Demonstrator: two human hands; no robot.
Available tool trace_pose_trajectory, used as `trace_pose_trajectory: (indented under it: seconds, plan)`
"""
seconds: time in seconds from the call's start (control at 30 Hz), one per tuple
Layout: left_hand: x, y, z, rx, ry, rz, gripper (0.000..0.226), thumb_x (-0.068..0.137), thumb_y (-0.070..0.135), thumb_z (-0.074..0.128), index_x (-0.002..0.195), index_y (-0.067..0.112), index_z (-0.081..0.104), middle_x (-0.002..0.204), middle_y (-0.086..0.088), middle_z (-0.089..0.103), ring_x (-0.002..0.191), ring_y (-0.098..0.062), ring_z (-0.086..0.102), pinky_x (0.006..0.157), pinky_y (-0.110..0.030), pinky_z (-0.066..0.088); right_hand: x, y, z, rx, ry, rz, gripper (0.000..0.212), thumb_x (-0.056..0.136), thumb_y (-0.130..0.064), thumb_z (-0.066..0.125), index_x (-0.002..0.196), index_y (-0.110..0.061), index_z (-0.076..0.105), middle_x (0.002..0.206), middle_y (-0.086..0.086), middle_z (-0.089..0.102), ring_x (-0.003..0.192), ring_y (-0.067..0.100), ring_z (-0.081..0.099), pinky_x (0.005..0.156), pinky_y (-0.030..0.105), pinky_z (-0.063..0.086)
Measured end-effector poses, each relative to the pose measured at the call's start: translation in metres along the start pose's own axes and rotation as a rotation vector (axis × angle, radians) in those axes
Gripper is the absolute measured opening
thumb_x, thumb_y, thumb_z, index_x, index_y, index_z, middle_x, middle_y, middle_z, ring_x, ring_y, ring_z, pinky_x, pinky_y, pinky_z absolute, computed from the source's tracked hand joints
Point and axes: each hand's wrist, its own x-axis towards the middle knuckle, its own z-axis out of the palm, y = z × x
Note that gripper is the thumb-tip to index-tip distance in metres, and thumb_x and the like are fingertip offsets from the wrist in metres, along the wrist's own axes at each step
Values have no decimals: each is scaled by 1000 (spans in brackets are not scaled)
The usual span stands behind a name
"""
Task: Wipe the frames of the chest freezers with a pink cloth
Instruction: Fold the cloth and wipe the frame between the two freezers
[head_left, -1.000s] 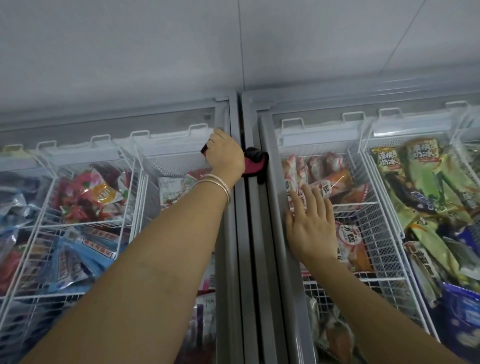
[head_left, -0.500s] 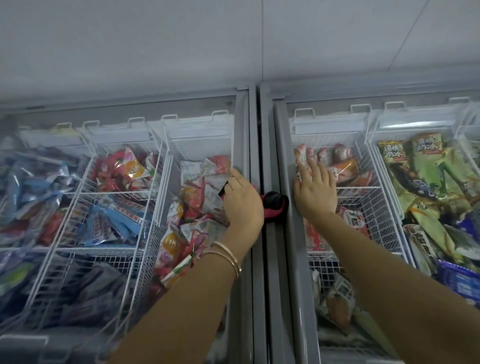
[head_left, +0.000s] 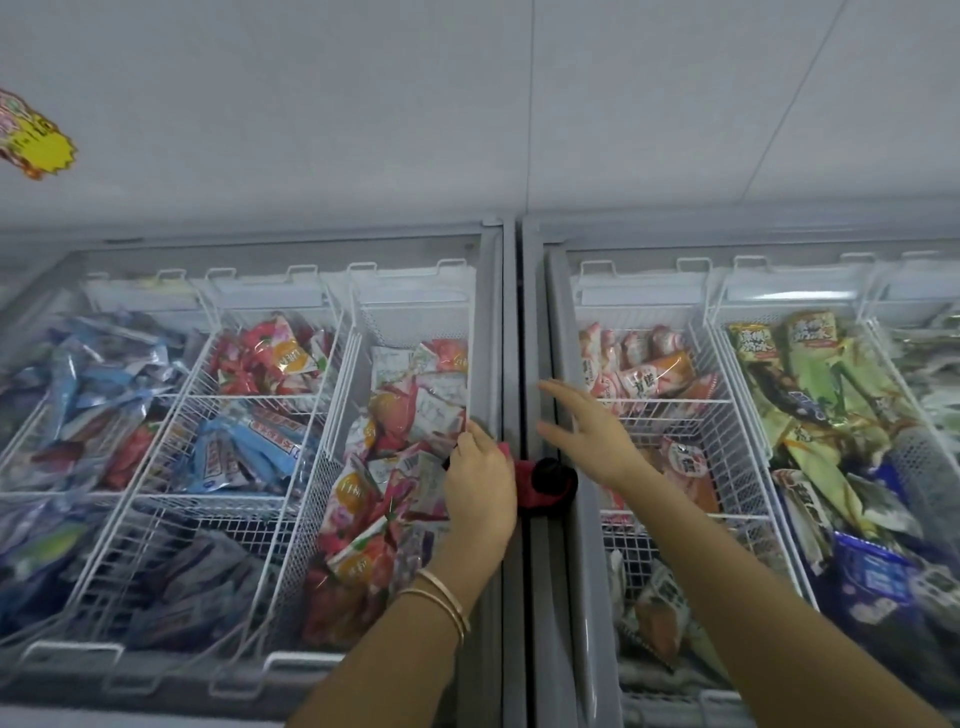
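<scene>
Two grey chest freezers stand side by side against a white wall. My left hand (head_left: 480, 488), with two bangles on the wrist, presses the pink cloth (head_left: 540, 483) onto the right frame of the left freezer (head_left: 493, 322), where it meets the left frame of the right freezer (head_left: 543, 322). A dark part of the cloth bulges out to the right over the seam. My right hand (head_left: 587, 434) hovers just above the right freezer's left edge, fingers spread, holding nothing.
White wire baskets (head_left: 691, 426) in both freezers hold packed ice creams: blue and red packs on the left, pink and green ones on the right. A yellow sticker (head_left: 36, 140) is on the wall at upper left.
My left hand has drawn the cloth down the frames between the freezers, from the far end towards me. My right hand has lifted off the right freezer's lid and opened out.
</scene>
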Motion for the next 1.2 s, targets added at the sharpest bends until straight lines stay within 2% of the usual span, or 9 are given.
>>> trace_pose_trajectory:
  seconds: [0.13, 0.27, 0.43, 0.53, 0.63, 0.73, 0.87, 1.03, 1.2]
  plan:
    - [-1, -19, -12, -249, 22, 48, 39, 93, 17, 50, 130, 4, 52, 110, -14, 64, 99, -31, 61, 78, -39, 48, -14, -13, 11, -28, -96, -1, 58, 85, -29, 64, 138, -26, 41, 150, -4, 35, 141, 14, 22, 112, 30, 15]
    - [11, -38, -29, -698, -17, -63, 26, 96, 22, 49, 94, 3, 66, 83, -10, 68, 86, -30, 64, 71, -32, 45, -8, -34, 17, -17, -178, -23, 63, 85, -27, 66, 140, -24, 36, 149, -3, 35, 139, 14, 25, 110, 27, 17]
    - [34, -57, -58, -1167, -204, -186, 23, 94, 21, 54, 77, 14, 67, 62, -2, 67, 74, -21, 66, 82, -31, 50, 16, -62, 26, 139, -247, 3, 62, 85, -24, 66, 140, -20, 38, 143, -1, 44, 132, 13, 38, 110, 30, 29]
    - [50, -70, -70, -1279, -180, -250, 17, 91, 21, 58, 85, 11, 70, 73, -5, 69, 75, -19, 65, 76, -29, 51, 32, -76, 30, 179, -240, 13, 42, 85, -25, 66, 125, -19, 54, 116, -2, 61, 111, 15, 55, 99, 34, 44]
    - [68, -81, -69, -1230, -153, -244, 14, 90, 23, 61, 88, 12, 68, 79, -3, 68, 79, -19, 64, 74, -26, 50, 50, -87, 37, 98, -162, 36, 25, 84, -27, 66, 106, -18, 65, 98, -1, 64, 97, 18, 58, 88, 35, 49]
    - [86, -93, -57, -1063, -77, -224, 11, 88, 24, 63, 89, 13, 62, 87, -6, 67, 87, -22, 64, 82, -32, 50, 68, -91, 50, -161, -90, 12, 18, 83, -37, 63, 93, -22, 67, 93, 4, 68, 103, 25, 49, 84, 37, 44]
    - [105, -102, -40, -762, -4, -198, 25, 86, 28, 64, 103, 10, 60, 95, -9, 67, 90, -27, 62, 83, -38, 50, 85, -87, 75, -481, 21, -17, 33, 83, -44, 61, 106, -21, 69, 115, 10, 58, 118, 31, 37, 102, 39, 32]
    - [110, -113, -14, -107, 143, -62, 30, 77, 40, 71, 97, 18, 65, 97, -8, 63, 100, -32, 53, 85, -42, 42, 94, -66, 100, -663, 103, -41, 31, 85, -36, 60, 106, -15, 64, 149, 16, 27, 143, 34, 6, 118, 45, -3]
    - [113, -116, -13, -23, 374, 137, 37, 74, 32, 74, 106, 14, 64, 111, -10, 63, 107, -32, 55, 91, -45, 42, 94, -67, 102, -575, 128, -98, 48, 86, -26, 60, 130, -12, 44, 152, 16, 24, 144, 32, 5, 117, 44, -3]
